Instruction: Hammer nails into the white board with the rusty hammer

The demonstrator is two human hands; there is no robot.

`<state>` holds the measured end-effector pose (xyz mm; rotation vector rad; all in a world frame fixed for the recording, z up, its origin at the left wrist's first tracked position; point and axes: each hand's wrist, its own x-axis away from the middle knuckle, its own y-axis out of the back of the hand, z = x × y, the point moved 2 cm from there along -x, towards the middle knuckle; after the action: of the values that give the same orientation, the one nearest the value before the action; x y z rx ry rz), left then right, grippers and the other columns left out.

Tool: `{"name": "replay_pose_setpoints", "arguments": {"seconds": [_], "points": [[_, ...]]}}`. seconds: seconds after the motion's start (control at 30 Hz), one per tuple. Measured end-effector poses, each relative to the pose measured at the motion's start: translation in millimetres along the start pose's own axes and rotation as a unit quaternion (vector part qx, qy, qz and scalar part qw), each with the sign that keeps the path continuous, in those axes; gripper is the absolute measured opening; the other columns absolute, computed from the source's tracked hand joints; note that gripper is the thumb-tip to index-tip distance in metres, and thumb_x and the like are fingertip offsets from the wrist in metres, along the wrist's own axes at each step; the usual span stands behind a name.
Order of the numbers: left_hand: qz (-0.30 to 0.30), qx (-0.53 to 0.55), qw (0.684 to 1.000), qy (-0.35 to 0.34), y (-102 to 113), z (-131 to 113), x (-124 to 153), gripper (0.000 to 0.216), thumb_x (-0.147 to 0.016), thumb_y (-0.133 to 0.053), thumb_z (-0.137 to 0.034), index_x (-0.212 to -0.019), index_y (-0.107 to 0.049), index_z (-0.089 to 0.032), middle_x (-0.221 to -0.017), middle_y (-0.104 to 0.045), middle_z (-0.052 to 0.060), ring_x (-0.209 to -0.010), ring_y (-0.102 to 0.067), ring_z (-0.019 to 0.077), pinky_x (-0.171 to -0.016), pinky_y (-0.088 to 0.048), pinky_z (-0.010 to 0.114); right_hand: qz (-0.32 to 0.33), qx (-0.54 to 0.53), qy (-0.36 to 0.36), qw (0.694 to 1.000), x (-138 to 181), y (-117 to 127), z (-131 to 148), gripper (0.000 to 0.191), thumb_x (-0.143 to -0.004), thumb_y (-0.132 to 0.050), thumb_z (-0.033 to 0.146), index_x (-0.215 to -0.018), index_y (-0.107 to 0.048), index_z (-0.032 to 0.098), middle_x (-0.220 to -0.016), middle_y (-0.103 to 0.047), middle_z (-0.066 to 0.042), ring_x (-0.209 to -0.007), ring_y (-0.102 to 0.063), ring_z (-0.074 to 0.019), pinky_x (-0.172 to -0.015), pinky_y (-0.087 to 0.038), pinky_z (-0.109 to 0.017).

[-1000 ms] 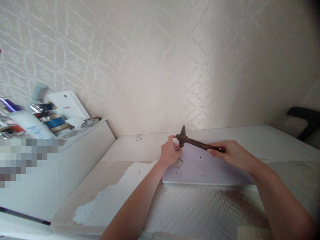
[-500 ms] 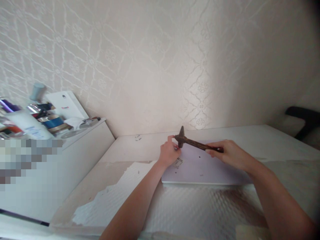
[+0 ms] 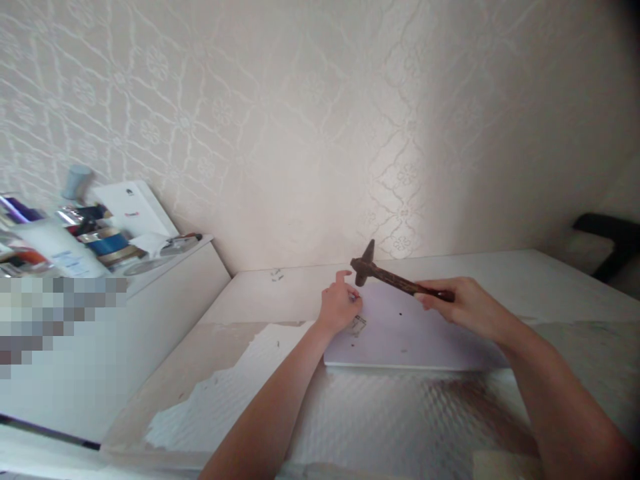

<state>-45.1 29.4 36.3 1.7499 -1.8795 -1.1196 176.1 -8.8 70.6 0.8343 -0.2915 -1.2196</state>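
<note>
My right hand [image 3: 453,298] is wrapped round the handle of a dark brown hammer [image 3: 391,277]. The hammer's head is raised above the far left part of a pale lilac-white board [image 3: 425,340], just right of my left hand [image 3: 341,303]. Thumb and fingers of that hand are pinched together at the board's left side, with one finger raised. Whatever they hold is too small to make out. A small metal-looking piece [image 3: 359,325] lies on the board by my left wrist. Small dark holes or marks dot the board's surface.
The board lies on a white table [image 3: 280,307] with a torn, textured covering [image 3: 235,380]. Small bits [image 3: 277,274] lie near the wall. At left, a white cabinet [image 3: 165,320] carries bottles, a tape roll and a white box [image 3: 133,207]. A black object [image 3: 610,230] stands at right.
My right hand has lifted the hammer's head up and slightly right, away from my left hand. My left hand has stayed in nearly the same place.
</note>
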Motion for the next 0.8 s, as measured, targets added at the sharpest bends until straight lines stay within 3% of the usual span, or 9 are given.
{"name": "replay_pose_setpoints", "arguments": {"seconds": [0.33, 0.5, 0.8], "points": [[-0.002, 0.004, 1.0, 0.002, -0.8, 1.2, -0.1, 0.055, -0.068, -0.053, -0.014, -0.118, -0.031, -0.021, -0.086, -0.063, 0.0, -0.084, -0.057, 0.0159, -0.084, -0.038, 0.032, 0.021, 0.007, -0.006, 1.0, 0.7, -0.3, 0.2, 0.036, -0.079, -0.046, 0.041, -0.099, -0.068, 0.021, -0.08, -0.067, 0.0, -0.072, -0.059, -0.0232, -0.065, -0.047, -0.033], [-0.005, 0.004, 1.0, 0.0, -0.5, 1.5, -0.3, 0.055, -0.067, -0.053, -0.013, -0.117, -0.031, -0.02, -0.084, -0.063, 0.0, -0.083, -0.057, 0.0159, -0.082, -0.039, 0.031, 0.002, -0.001, 0.005, 1.0, -0.7, -0.9, 0.9, 0.036, -0.079, -0.046, 0.041, -0.102, -0.066, 0.022, -0.091, -0.067, 0.0, -0.08, -0.06, -0.0245, -0.069, -0.046, -0.034], [-0.004, 0.007, 1.0, 0.006, -0.3, 1.4, 0.0, 0.055, -0.067, -0.053, -0.012, -0.117, -0.031, -0.021, -0.085, -0.063, 0.0, -0.085, -0.057, 0.016, -0.083, -0.039, 0.032, 0.0, 0.009, 0.006, 1.0, -0.6, -1.7, 0.7, 0.035, -0.078, -0.046, 0.041, -0.1, -0.067, 0.022, -0.089, -0.068, 0.001, -0.078, -0.061, -0.0246, -0.066, -0.047, -0.033]]}}
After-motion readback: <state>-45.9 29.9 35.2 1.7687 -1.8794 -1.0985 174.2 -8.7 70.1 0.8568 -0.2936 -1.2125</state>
